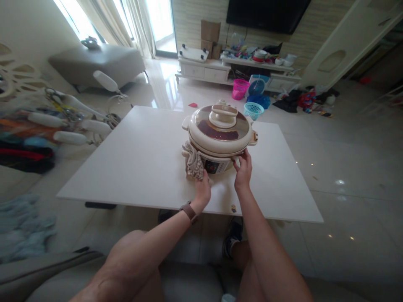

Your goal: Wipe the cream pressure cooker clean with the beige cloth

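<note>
A cream electric cooker (pixel 204 144) stands on the white table (pixel 135 151), its lid on. The lid is see-through with a brown patch and has a thick handle (pixel 224 111) on top. My left hand (pixel 203 188) is closed on a bunched beige chenille cloth (pixel 192 161), which lies against the cooker's front left side beside the control panel (pixel 217 166). With curled fingers, my right hand (pixel 243 170) grips the cooker's front right side just below the rim. The cloth hides some of my left fingers.
A small cartoon sticker (pixel 233 208) is near the table's front edge. Beyond the table are a pink basket (pixel 240 89), a light blue basket (pixel 253 110) and a cluttered TV cabinet (pixel 201 72). White lamp arms (pixel 82 105) reach close to the table's left side.
</note>
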### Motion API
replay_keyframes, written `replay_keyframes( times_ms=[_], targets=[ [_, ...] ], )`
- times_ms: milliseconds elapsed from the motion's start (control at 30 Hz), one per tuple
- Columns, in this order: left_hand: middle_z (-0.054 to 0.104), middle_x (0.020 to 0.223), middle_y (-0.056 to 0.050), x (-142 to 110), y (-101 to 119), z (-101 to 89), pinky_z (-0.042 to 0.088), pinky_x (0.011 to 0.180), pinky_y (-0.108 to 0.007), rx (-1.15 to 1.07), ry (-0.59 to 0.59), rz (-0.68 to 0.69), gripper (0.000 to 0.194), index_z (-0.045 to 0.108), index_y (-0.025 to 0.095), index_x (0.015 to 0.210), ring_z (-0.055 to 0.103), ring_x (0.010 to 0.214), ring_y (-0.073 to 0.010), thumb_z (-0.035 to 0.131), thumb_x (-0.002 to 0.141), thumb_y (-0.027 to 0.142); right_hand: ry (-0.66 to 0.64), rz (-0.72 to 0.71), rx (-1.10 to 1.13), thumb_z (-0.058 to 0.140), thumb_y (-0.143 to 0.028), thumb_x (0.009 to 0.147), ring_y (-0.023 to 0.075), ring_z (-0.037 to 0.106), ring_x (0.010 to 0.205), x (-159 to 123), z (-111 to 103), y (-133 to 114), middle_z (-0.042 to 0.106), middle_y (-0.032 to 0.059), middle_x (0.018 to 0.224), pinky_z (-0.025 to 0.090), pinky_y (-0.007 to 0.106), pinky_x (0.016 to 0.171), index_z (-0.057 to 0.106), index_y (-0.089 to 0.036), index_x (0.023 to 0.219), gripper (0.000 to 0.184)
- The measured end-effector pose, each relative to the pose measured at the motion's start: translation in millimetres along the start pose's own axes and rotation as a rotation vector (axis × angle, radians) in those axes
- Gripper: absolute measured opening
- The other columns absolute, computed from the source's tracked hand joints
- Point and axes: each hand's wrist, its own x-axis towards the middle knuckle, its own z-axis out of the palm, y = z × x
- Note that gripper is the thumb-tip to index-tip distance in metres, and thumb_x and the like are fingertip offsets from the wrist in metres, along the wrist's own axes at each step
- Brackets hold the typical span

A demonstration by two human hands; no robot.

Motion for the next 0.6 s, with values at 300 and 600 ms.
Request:
replay_keyframes(
  times_ms=[300,600],
  targets=[
    [0.058,0.158,-0.009,-55.4,12.2,18.5,0.02,0.134,-0.041,-0.029,-0.227,-0.054,0.048,0.068,0.022,0.136,0.037,0.159,-0.0255,0.051,0.103,0.053,0.033,-0.01,-0.025,0.057,-0.045,0.082,0.0224,0.054,0.137,0.3,1.4,-0.5,0.06,0.0039,0.148,0.054,0.044,0.104,0.064,-0.033,0.139,0.059],
    [0.057,0.159,-0.01,3.5,22.4,0.9,0.03,0.13,-0.035,-0.253,0.048,-0.11,0.05,0.063,0.018,0.144,0.047,0.153,-0.0233,0.057,0.103,0.045,-0.038,0.009,-0.007,0.058,-0.044,0.082,0.0229,0.052,0.139,0.9,-5.0,-1.7,0.058,0.0036,0.15,0.053,0.046,0.107,0.062,-0.034,0.142,0.061]
  ],
)
